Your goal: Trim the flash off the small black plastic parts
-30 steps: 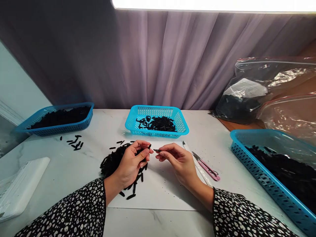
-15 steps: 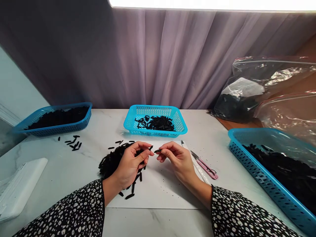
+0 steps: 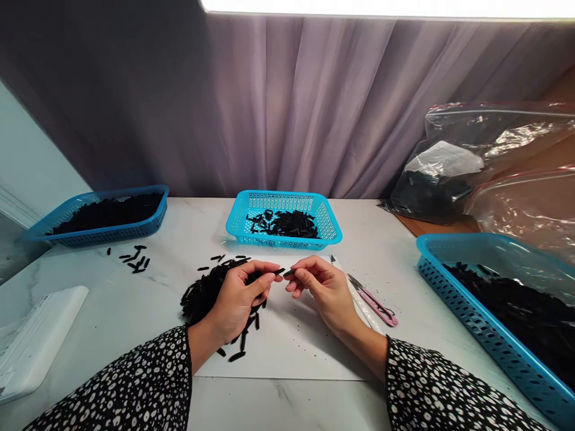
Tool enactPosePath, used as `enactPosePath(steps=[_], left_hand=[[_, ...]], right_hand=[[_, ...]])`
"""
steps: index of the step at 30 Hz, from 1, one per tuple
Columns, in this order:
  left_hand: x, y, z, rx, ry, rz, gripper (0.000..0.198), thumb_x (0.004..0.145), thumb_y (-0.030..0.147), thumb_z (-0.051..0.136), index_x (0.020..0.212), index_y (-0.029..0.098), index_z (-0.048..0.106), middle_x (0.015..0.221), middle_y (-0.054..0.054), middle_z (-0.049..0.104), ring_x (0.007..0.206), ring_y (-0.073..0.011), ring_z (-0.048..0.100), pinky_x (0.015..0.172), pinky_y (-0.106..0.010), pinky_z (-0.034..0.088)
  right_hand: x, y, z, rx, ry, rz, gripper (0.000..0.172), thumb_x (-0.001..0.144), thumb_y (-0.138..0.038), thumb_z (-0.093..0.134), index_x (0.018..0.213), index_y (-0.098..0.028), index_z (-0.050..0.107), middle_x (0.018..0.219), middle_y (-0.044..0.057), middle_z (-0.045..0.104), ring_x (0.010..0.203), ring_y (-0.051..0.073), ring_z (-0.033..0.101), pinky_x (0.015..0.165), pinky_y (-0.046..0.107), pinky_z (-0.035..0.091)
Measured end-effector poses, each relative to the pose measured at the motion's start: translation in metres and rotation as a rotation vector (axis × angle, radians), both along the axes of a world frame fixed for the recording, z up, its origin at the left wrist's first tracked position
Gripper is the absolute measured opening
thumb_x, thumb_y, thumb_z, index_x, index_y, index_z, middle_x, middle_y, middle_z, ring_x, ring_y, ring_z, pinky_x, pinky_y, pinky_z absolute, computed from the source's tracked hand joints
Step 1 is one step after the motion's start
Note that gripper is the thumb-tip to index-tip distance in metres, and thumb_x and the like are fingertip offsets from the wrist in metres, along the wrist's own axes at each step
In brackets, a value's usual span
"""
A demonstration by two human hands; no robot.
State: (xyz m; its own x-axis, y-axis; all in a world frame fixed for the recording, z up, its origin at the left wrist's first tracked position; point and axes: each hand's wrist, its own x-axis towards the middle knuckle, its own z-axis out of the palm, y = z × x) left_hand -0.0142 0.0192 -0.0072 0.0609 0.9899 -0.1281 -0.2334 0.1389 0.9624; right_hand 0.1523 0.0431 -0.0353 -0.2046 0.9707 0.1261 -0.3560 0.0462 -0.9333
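My left hand (image 3: pixel 245 293) pinches a thin black piece (image 3: pixel 279 271) between thumb and forefinger, its end pointing right. Close by, my right hand (image 3: pixel 324 290) is closed on another small dark piece (image 3: pixel 289 273). The two tips nearly meet, and I cannot tell whether they touch. Below and behind the left hand lies a heap of short black strips (image 3: pixel 197 299) on a white sheet (image 3: pixel 287 359), partly covered by that hand. What the strips are made of does not show.
A bright blue basket (image 3: pixel 332 233) with black strips stands ahead. Other blue baskets stand at left (image 3: pixel 157 221) and right (image 3: pixel 431 269). Pink-handled snips (image 3: pixel 377 308) and a craft knife (image 3: pixel 333 260) lie right of my hands. Loose strips (image 3: pixel 137 263), a white device (image 3: pixel 49 335) and plastic bags (image 3: pixel 444 173) are around.
The piece in my left hand has tipped from slanting upward to nearly level. The piece in my right hand has turned slightly; both hands stay in about the same place.
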Motion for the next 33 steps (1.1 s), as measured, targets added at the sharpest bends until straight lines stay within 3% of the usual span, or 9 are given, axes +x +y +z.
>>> enactPosePath(steps=[5,10,13,23,28,33], left_hand=[[0.000,-0.001,-0.002,-0.001,0.066,0.066,0.021,0.070,0.026,0.079,0.086,0.017,0.068,0.076,-0.002,0.067,0.056,-0.0075,0.049,0.050,-0.020,0.032],[-0.001,-0.001,-0.007,0.097,0.187,0.058,0.018,0.075,0.026,0.076,0.086,0.019,0.064,0.074,0.001,0.062,0.060,-0.0098,0.052,0.054,-0.023,0.037],[-0.002,-0.001,-0.008,0.174,0.270,0.022,0.015,0.079,0.027,0.073,0.087,0.019,0.064,0.072,0.002,0.060,0.059,-0.0104,0.052,0.056,-0.024,0.039],[-0.001,-0.004,-0.004,0.231,0.323,0.003,0.015,0.079,0.029,0.073,0.083,0.019,0.063,0.069,0.002,0.058,0.060,-0.0122,0.050,0.058,-0.026,0.039],[0.000,-0.005,-0.001,0.036,0.075,-0.089,0.013,0.078,0.023,0.070,0.089,0.019,0.066,0.075,0.000,0.060,0.061,-0.0103,0.047,0.055,-0.023,0.032],[-0.001,-0.004,0.003,-0.195,-0.124,-0.109,0.022,0.072,0.015,0.070,0.094,0.018,0.068,0.087,-0.004,0.066,0.071,-0.0103,0.054,0.063,-0.022,0.037]], right_hand=[[-0.001,-0.004,0.006,-0.197,0.157,0.119,0.018,0.078,-0.033,0.070,0.086,-0.021,0.058,0.086,0.006,0.070,0.069,0.016,0.062,0.054,0.024,0.045],[-0.001,-0.002,-0.002,-0.003,-0.052,0.082,0.025,0.079,-0.036,0.074,0.098,-0.021,0.068,0.070,-0.002,0.058,0.055,0.011,0.044,0.051,0.025,0.035],[0.000,-0.002,-0.005,0.084,-0.154,0.066,0.023,0.081,-0.039,0.073,0.095,-0.021,0.071,0.072,0.000,0.063,0.061,0.014,0.049,0.055,0.026,0.037],[0.001,0.000,-0.004,0.105,-0.218,0.000,0.018,0.081,-0.039,0.071,0.083,-0.021,0.073,0.075,0.003,0.068,0.066,0.017,0.054,0.060,0.029,0.042],[0.001,0.001,-0.005,0.073,-0.208,-0.006,0.019,0.082,-0.040,0.069,0.081,-0.021,0.071,0.073,0.002,0.067,0.065,0.017,0.055,0.056,0.028,0.041],[0.001,0.003,-0.001,0.126,-0.309,-0.049,0.025,0.084,-0.044,0.065,0.079,-0.020,0.069,0.072,0.003,0.068,0.065,0.018,0.056,0.057,0.029,0.043]])
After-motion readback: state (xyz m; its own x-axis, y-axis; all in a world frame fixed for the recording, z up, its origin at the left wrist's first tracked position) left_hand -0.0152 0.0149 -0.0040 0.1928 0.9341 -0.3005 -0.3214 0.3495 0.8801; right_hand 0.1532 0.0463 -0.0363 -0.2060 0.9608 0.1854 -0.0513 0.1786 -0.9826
